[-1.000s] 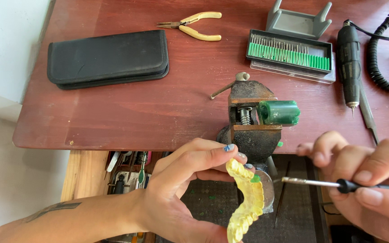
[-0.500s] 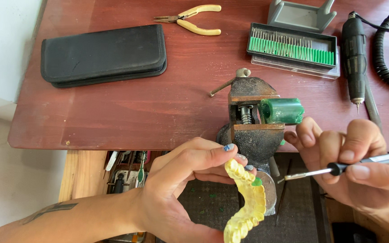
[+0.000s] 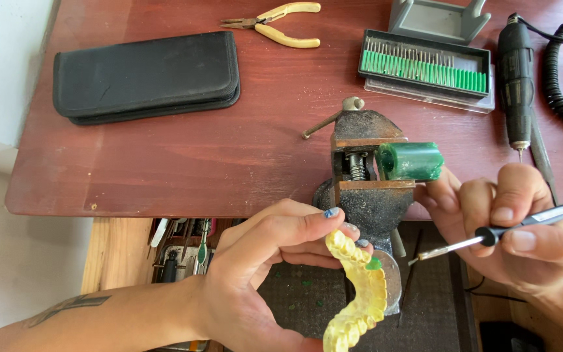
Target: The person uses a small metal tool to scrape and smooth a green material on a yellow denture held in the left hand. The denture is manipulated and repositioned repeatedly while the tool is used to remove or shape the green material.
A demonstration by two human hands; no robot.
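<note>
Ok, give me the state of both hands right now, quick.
Left hand: closed on the yellow dental cast, pinched between thumb and fingers.
Right hand: closed on a thin black-handled tool, its metal tip pointing at the cast.

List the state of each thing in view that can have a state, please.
Left hand: holds the yellow dental model.
Right hand: holds the thin tool.
Vise: clamped on the green block.
Black case: closed.
Pliers: nearly closed.
Bur box: open.
</note>
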